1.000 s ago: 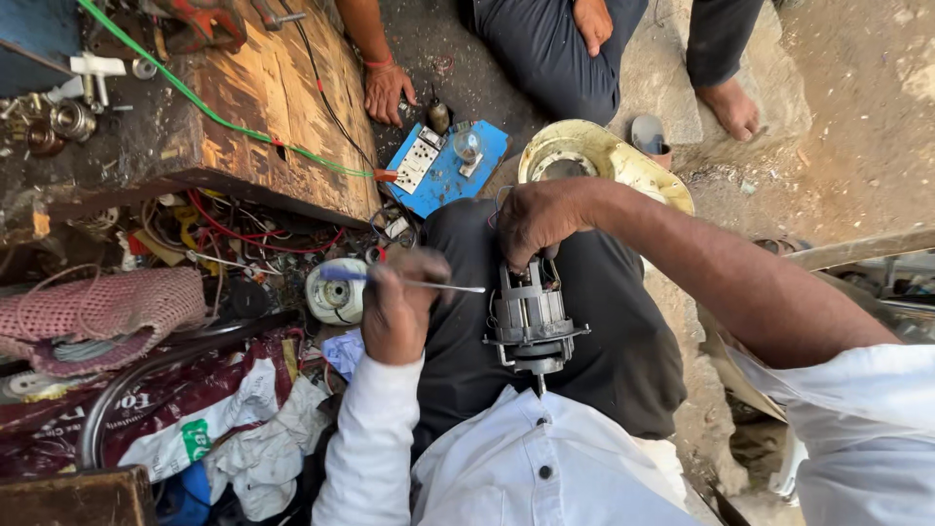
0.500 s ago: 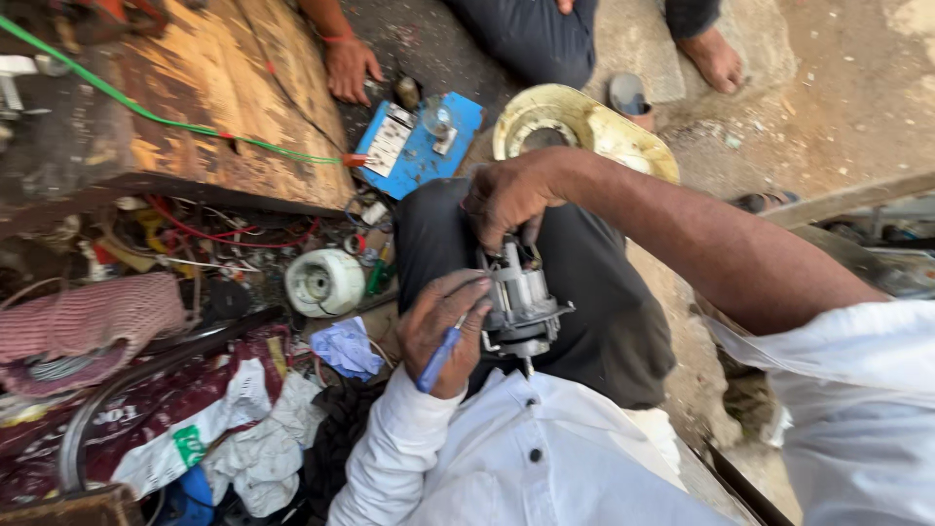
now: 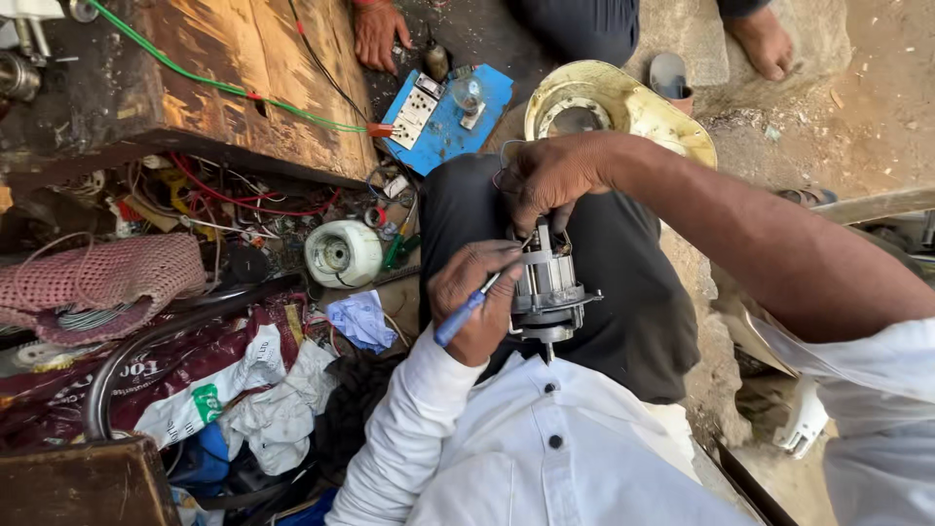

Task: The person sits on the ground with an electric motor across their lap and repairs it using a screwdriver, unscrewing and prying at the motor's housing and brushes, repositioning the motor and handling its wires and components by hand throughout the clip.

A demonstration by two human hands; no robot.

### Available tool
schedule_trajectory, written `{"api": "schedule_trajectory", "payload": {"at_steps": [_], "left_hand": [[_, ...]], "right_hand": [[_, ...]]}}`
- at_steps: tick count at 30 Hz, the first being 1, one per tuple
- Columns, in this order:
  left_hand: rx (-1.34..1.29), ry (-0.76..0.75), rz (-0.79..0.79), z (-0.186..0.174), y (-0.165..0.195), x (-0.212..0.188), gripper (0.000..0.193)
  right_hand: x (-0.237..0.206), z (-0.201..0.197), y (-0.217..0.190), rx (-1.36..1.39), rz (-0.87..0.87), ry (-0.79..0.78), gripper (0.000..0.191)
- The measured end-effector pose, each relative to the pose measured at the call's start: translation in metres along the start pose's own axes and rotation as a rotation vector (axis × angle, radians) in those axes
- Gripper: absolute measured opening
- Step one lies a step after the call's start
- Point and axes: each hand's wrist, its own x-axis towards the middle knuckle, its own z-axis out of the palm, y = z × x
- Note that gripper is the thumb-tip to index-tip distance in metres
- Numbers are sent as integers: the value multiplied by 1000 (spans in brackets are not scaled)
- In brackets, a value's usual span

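Note:
A small grey metal motor [image 3: 547, 292] rests upright on my lap, against my dark trousers. My right hand [image 3: 547, 177] grips its top end from above, fingers around the wiring there. My left hand [image 3: 475, 298] holds a blue-handled screwdriver [image 3: 464, 314] with its thin shaft angled up against the motor's left side. The screwdriver's tip is hidden behind the motor's housing and my fingers.
A blue switch board [image 3: 446, 109] lies on the ground ahead, beside a yellowed round fan cover [image 3: 623, 105]. Another person's hand [image 3: 380, 33] rests on a worn wooden board [image 3: 234, 68]. Tangled wires, a white round part [image 3: 343, 253], a pink woven bag [image 3: 102, 278] and crumpled sacks crowd my left.
My left hand has drawn in from the left and turned the screwdriver, which now presses against the motor's side. My right hand still holds the motor's top. The view has shifted closer.

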Motion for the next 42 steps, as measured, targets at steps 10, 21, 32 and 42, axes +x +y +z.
{"api": "schedule_trajectory", "payload": {"at_steps": [10,21,32,42], "left_hand": [[-529,-95,-465,3,-48,2,18],[-44,-73,205,-10,-27,10,12],[-110,-70,11,-2,-20,8,12],[-1078,94,-560,-9,-28,11,14]], "right_hand": [[-5,-7,20,0,-34,34,34],[0,-5,18,51,-92,-40,17],[-5,-6,15,68,-91,-40,16],[-5,-5,12,38,-88,-1,16]]}}
